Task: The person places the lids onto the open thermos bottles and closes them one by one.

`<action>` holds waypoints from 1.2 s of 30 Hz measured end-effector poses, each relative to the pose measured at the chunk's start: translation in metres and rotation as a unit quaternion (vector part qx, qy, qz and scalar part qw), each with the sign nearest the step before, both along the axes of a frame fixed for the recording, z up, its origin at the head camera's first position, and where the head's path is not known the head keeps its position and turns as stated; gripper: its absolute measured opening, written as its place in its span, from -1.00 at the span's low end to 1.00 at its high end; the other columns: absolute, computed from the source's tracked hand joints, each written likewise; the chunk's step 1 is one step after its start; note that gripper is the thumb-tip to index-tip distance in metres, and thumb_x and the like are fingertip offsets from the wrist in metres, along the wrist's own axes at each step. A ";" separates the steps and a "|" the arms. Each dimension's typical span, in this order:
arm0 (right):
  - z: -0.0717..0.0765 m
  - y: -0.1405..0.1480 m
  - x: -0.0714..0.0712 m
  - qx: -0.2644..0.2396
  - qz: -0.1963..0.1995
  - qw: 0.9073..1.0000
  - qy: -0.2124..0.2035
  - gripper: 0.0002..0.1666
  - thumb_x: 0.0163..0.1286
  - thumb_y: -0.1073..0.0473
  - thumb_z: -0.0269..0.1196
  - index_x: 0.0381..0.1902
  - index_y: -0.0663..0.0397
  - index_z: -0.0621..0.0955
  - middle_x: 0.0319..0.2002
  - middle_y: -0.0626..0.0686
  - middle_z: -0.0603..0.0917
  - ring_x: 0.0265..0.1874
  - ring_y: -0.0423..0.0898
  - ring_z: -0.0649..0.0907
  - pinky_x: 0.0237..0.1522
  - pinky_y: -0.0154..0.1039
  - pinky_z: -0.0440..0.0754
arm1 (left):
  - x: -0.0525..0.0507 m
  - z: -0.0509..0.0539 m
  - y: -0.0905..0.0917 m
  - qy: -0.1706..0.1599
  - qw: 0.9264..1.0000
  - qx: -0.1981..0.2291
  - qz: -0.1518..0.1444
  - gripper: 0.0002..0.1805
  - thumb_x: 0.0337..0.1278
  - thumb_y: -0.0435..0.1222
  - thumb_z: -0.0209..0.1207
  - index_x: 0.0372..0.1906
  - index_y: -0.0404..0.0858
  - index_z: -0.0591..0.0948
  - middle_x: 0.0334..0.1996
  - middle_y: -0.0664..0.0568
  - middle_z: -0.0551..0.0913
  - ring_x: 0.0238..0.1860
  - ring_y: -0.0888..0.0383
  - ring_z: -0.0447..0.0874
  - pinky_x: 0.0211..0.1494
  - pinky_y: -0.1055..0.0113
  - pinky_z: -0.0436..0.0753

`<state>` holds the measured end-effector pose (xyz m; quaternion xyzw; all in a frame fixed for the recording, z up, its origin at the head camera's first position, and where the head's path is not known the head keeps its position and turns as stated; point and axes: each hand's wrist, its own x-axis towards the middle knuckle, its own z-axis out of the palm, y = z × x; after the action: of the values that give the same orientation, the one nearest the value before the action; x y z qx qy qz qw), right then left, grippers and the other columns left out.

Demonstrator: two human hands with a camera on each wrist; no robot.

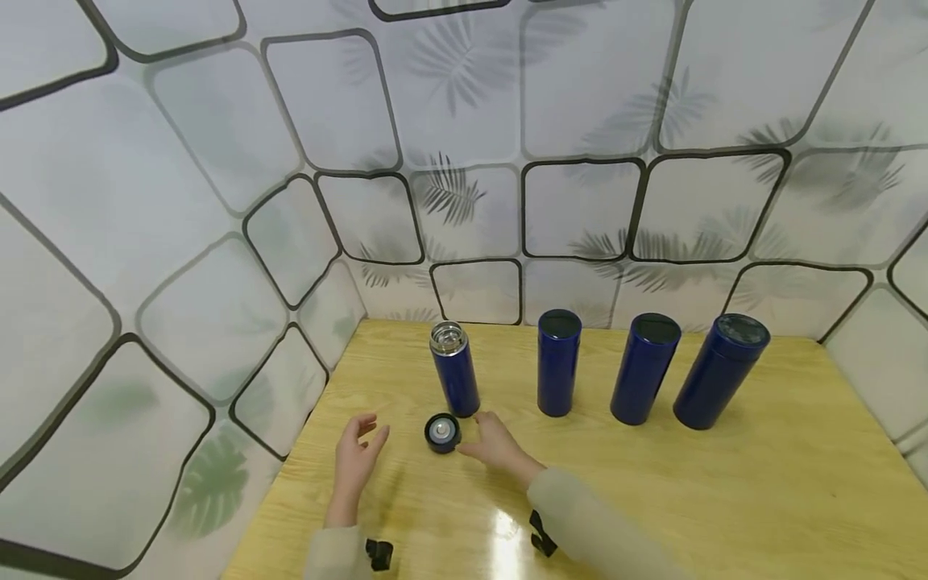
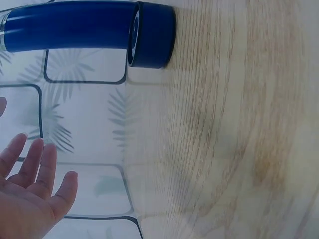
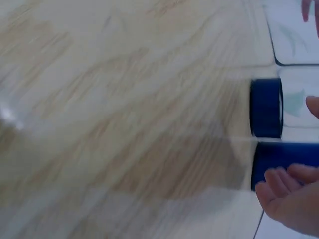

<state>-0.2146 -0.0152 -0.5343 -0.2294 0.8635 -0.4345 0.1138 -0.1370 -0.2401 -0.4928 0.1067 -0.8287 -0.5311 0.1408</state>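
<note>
A blue thermos bottle (image 1: 457, 379) with its steel mouth uncovered stands on the wooden table. Just in front of it lies its round lid (image 1: 442, 433), inner side up. In the head view my left hand (image 1: 354, 463) hovers to the left of the lid, fingers spread and holding nothing. My right hand (image 1: 499, 445) is close to the lid's right side, its fingers loosely bent. The right wrist view shows a gap between thumb and lid (image 3: 265, 108); the fingers overlap the bottle (image 3: 289, 155), and contact there cannot be told.
To the right stand three blue thermos bottles with dark tops: one (image 1: 558, 366), another (image 1: 644, 370) and a last one (image 1: 718, 374). Patterned wall covering (image 1: 464, 209) rises behind the wooden table (image 1: 790, 483) and along its left side.
</note>
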 end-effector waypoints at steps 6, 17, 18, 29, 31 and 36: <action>-0.011 -0.036 0.003 0.035 -0.059 0.998 0.015 -0.09 -0.03 0.04 0.37 0.09 0.57 0.25 0.01 0.46 0.32 0.01 0.31 0.35 -0.02 0.05 0.35 | 0.007 0.000 0.000 -0.001 1.000 -0.001 -0.002 -0.58 0.12 -0.22 0.12 -0.01 -0.43 0.40 -0.01 -0.28 0.41 0.03 -0.14 0.37 0.01 -0.04 0.35; -0.026 -0.063 0.002 0.151 -0.090 0.976 0.125 -0.08 -0.14 -0.17 0.39 0.00 0.40 0.38 -0.18 0.26 0.46 -0.20 0.16 0.49 -0.30 0.00 0.47 | 0.015 0.000 0.004 0.000 1.000 -0.003 -0.021 -0.64 0.13 -0.30 0.10 -0.04 -0.45 0.41 -0.05 -0.27 0.44 0.00 -0.19 0.39 -0.04 -0.06 0.37; -0.026 -0.065 0.001 0.154 -0.089 0.976 0.129 -0.08 -0.14 -0.19 0.38 0.00 0.39 0.39 -0.18 0.26 0.47 -0.21 0.15 0.49 -0.31 0.00 0.48 | 0.016 0.004 0.006 0.002 1.000 -0.005 -0.022 -0.66 0.14 -0.32 0.10 -0.05 -0.47 0.41 -0.06 -0.28 0.44 -0.01 -0.20 0.39 -0.05 -0.07 0.37; -0.023 -0.053 -0.003 0.140 -0.056 0.979 0.140 -0.19 -0.10 -0.12 0.37 -0.06 0.38 0.41 -0.21 0.25 0.46 -0.29 0.12 0.52 -0.33 0.00 0.48 | 0.013 0.020 0.023 0.025 0.999 -0.007 -0.032 -0.70 0.11 -0.42 0.09 -0.08 -0.52 0.41 -0.10 -0.34 0.45 -0.05 -0.26 0.39 -0.06 -0.12 0.36; -0.022 -0.049 -0.004 0.130 -0.045 0.982 0.127 -0.18 -0.07 -0.10 0.35 -0.01 0.40 0.38 -0.16 0.27 0.44 -0.26 0.13 0.52 -0.29 -0.01 0.49 | 0.008 0.012 0.021 0.027 0.999 -0.007 -0.038 -0.69 0.12 -0.38 0.10 -0.08 -0.49 0.42 -0.09 -0.32 0.45 -0.04 -0.22 0.40 -0.06 -0.11 0.37; -0.018 -0.031 -0.005 0.097 -0.028 0.991 0.083 -0.11 -0.05 -0.03 0.33 0.11 0.43 0.29 -0.01 0.34 0.37 -0.13 0.17 0.49 -0.18 -0.05 0.48 | -0.008 -0.004 0.023 0.026 0.998 -0.007 -0.051 -0.63 0.13 -0.27 0.11 -0.02 -0.42 0.41 -0.05 -0.25 0.45 -0.01 -0.15 0.39 -0.05 -0.05 0.38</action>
<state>-0.2198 -0.0463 -0.5520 -0.2282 0.9141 -0.3313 0.0508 -0.1451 -0.2174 -0.4969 0.0500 -0.8328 -0.5344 0.1357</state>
